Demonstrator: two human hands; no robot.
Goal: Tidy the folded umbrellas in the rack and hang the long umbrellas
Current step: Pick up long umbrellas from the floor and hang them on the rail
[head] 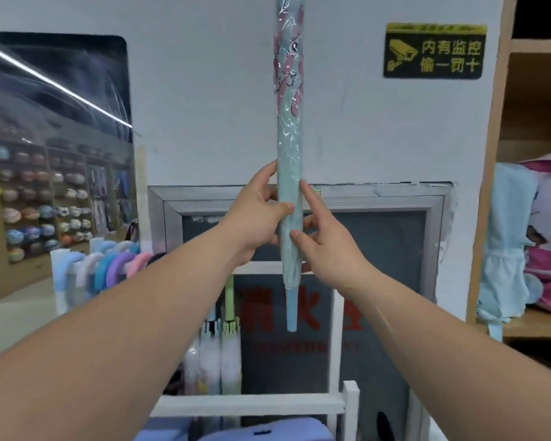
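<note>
Pale-blue long umbrella [289,173] held upright, tip down; left hand [255,218] and right hand [328,249] both grasp it, steadying for hanging.

The long umbrella [289,148] is pale teal with pink print; the sign [434,50] is black and yellow.
</note>
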